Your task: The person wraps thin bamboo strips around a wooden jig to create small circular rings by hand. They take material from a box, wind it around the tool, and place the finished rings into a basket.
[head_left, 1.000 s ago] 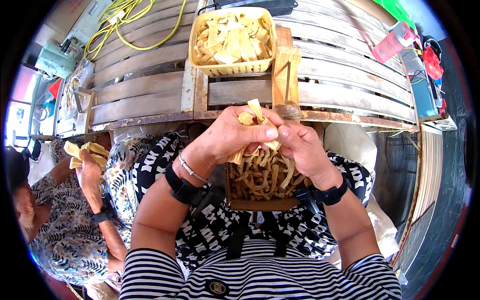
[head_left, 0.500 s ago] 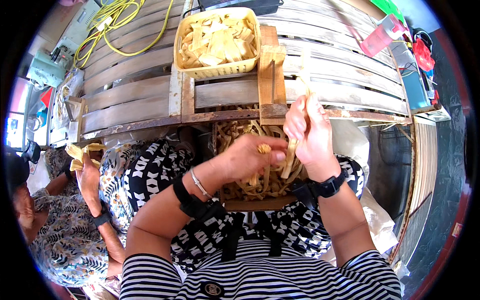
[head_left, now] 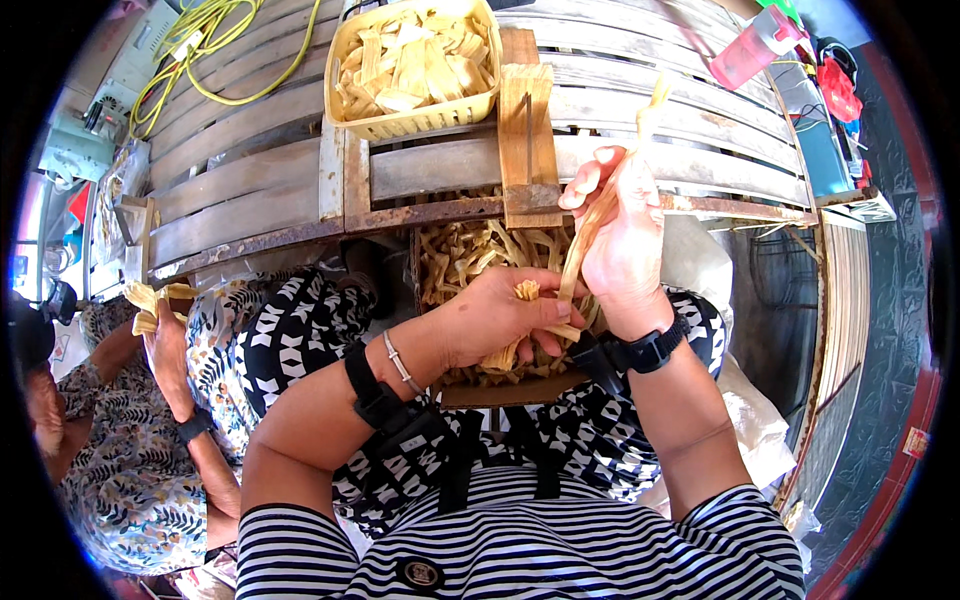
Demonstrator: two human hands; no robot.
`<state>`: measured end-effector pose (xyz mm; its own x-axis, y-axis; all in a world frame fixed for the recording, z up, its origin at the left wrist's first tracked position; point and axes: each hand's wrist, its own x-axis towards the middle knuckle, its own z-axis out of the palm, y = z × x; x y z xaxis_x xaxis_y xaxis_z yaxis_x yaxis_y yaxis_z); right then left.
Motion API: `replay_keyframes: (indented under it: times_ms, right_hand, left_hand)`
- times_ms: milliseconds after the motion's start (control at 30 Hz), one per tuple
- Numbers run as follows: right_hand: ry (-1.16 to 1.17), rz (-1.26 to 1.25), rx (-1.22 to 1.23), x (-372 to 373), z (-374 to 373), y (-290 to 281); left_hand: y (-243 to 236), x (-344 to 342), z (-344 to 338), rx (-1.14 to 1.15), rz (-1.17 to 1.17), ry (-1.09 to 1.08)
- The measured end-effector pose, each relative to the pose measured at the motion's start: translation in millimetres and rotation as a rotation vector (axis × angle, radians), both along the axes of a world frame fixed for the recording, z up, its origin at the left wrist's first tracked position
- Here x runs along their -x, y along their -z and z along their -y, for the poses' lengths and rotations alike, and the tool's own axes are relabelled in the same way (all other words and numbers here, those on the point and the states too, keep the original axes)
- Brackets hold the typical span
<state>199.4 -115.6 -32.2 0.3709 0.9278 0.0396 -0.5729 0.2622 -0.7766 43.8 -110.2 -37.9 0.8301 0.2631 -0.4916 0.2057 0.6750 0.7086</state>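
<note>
My left hand [head_left: 515, 316] is closed around a small bundle of pale yellow dried strips [head_left: 526, 291], whose cut end sticks up by the thumb. It also pinches the lower end of a long flat strip [head_left: 596, 212]. That strip slants up through my right hand [head_left: 622, 222], whose fingers curl loosely about it, and its knotted, frayed tip rises over the table edge. Both hands are above a cardboard box [head_left: 508, 394] between my knees, filled with tangled strips [head_left: 462, 250] of the same kind.
On the slatted table [head_left: 440, 181] stands a yellow basket [head_left: 420, 122] of flat folded pieces. Next to it is a wooden block fixture [head_left: 527, 140] at the rusty edge. A pink bottle [head_left: 755, 50] and a yellow cable [head_left: 190, 75] lie farther off. At left, a co-worker's hand [head_left: 168, 350] holds similar strips.
My right hand has loosened its fingers and turned, with the strip now slanting across it. My left hand has come to the strip's lower end. The whole view has shifted slightly.
</note>
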Motion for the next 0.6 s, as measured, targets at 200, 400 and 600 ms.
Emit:
replay_keyframes:
  times_ms: [200,400,600]
  right_hand:
    - [0.433,0.266,0.251,-26.9,-6.9,-1.4]
    - [0.83,0.941,-0.049,-47.9,-6.4,-26.0]
    - [-0.326,1.292,0.101,-2.8,9.2,-6.7]
  left_hand:
    - [-2.3,10.5,-20.2,-0.755,-0.216,-0.164]
    - [-1.2,23.7,-32.0,-1.487,-0.297,-0.246]
    - [-4.2,24.8,-36.6,-1.503,-0.135,-0.429]
